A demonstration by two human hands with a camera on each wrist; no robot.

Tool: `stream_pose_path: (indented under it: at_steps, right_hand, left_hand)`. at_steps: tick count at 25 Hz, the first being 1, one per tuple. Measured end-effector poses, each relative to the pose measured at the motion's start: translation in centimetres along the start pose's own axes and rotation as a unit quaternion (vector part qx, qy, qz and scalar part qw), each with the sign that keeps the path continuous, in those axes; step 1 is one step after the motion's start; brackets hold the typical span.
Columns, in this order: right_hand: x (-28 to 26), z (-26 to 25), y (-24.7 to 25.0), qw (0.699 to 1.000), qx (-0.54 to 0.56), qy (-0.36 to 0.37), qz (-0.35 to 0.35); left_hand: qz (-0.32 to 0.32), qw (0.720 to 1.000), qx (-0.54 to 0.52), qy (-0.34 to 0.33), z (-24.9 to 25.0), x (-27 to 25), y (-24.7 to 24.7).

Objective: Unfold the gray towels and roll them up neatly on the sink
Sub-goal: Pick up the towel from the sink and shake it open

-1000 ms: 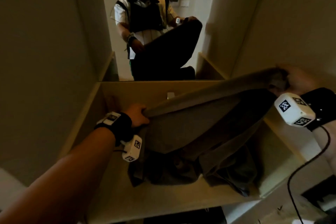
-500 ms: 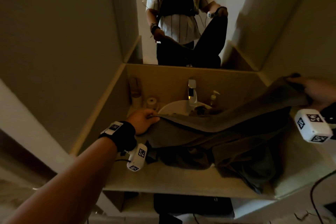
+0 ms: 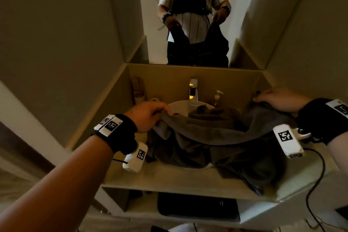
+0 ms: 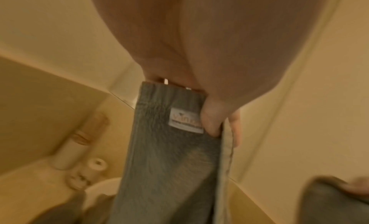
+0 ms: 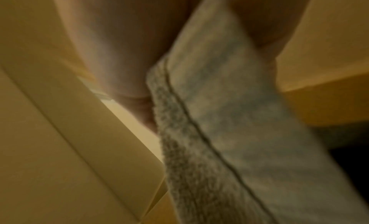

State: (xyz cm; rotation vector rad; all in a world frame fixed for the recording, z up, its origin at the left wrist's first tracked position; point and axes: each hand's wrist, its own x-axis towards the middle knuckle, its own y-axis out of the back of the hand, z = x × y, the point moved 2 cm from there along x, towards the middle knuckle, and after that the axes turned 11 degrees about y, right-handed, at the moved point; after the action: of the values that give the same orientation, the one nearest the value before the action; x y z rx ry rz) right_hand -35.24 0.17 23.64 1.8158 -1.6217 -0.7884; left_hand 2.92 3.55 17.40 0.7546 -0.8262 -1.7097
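Note:
A gray towel (image 3: pixel 212 133) hangs slack between my two hands over the sink counter (image 3: pixel 169 177). My left hand (image 3: pixel 150 114) pinches its left corner, beside a white label (image 4: pixel 185 122) on the cloth (image 4: pixel 169 164). My right hand (image 3: pixel 276 99) grips the opposite corner near the right wall; the right wrist view shows the towel (image 5: pixel 229 117) running out of that grip. The towel's lower part lies bunched on the counter and drapes over the front edge. More gray cloth (image 3: pixel 209 113) lies in the white basin (image 3: pixel 178 105).
A faucet (image 3: pixel 193 90) and a soap pump bottle (image 3: pixel 217 98) stand behind the basin. Small jars (image 4: pixel 87 169) and a tall container (image 3: pixel 139 88) sit at the back left. Walls close in on both sides; a mirror (image 3: pixel 192 15) is above, an open shelf below.
Both hands have come down and spread level, so the towel's top edge now sags low over the basin. The camera tilted down, uncovering the faucet, bottle and basin.

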Motion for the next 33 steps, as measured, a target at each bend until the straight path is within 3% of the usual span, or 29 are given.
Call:
stream_pose_path:
  at_steps: [2, 5, 10, 12, 15, 17, 21, 24, 26, 29, 33]
  right_hand:
    - [-0.3, 0.7, 0.4, 1.000, 0.006, -0.002, 0.025]
    - [0.2, 2.6, 1.0, 0.999, -0.038, 0.013, 0.023]
    - [0.9, 5.7, 2.9, 0.998, 0.013, -0.010, 0.062]
    - [1.1, 6.1, 3.1, 0.991, 0.113, 0.020, 0.074]
    - [0.2, 5.1, 2.3, 0.940, 0.341, -0.004, 0.027]
    - [-0.2, 4.0, 1.8, 0.917, 0.397, 0.023, -0.027]
    - [0.0, 1.0, -0.1, 0.960, 0.220, 0.151, -0.085]
    - [0.5, -2.0, -2.0, 0.973, 0.085, 0.200, -0.083]
    - [1.2, -3.9, -3.1, 0.976, 0.028, 0.212, -0.051]
    - [1.4, -6.7, -4.5, 0.970, 0.028, 0.240, -0.003]
    - [1.2, -9.6, -8.3, 0.974, 0.151, 0.167, -0.039]
  left_hand:
    - [0.034, 0.996, 0.076, 0.041, -1.1, -0.5, 0.5]
    - [0.130, 0.966, 0.193, 0.115, -2.7, -1.4, 1.6]
    - [0.125, 0.954, 0.096, 0.256, -5.0, -3.1, 2.1]
    - [0.127, 0.951, 0.070, 0.272, -5.9, -3.1, 1.7]
    - [0.126, 0.956, 0.007, 0.265, -6.4, -2.2, 1.3]
    - [0.138, 0.959, -0.018, 0.246, -6.3, -1.4, 1.3]
    - [0.129, 0.967, -0.111, 0.189, -4.9, 0.1, 1.3]
    - [0.158, 0.959, -0.187, 0.140, -3.3, 1.5, 1.6]
    - [0.141, 0.950, -0.254, 0.111, -2.8, 2.6, 2.2]
    - [0.045, 0.924, -0.367, 0.102, -2.5, 3.7, 2.4]
    - [-0.022, 0.935, -0.342, 0.096, -3.4, 5.1, 1.3]
